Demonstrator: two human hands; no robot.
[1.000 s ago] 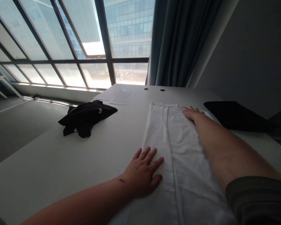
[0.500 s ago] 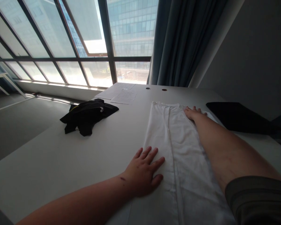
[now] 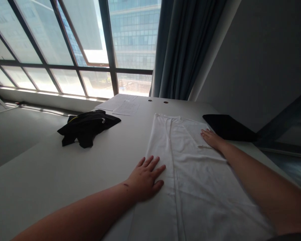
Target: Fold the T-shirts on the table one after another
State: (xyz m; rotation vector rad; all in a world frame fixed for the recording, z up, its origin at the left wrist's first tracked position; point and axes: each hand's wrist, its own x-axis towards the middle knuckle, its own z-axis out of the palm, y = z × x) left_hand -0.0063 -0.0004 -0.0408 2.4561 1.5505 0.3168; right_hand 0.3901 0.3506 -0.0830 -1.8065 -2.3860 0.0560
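A white shirt (image 3: 198, 177) lies stretched out lengthwise in front of me, with a long folded strip along its left side and wrinkles across its right half. My left hand (image 3: 147, 179) rests flat at the shirt's left edge, fingers spread and pointing away from me. Farther off, my right hand (image 3: 212, 138) lies palm down on the sleeve area at the upper right, its fingers stretched out. Neither hand grips the fabric. The near end of the shirt runs out of view at the bottom.
The shirt lies on a white table (image 3: 115, 147). A crumpled black garment (image 3: 86, 125) sits on the left, near printed papers (image 3: 125, 107). Beyond my right hand is a flat black object (image 3: 228, 127). Windows and a blue-grey curtain (image 3: 180, 47) stand behind.
My right hand has moved right and a little nearer, and the shirt's right part now spreads wider. My left hand stays flat at the left edge. The view has turned slightly right.
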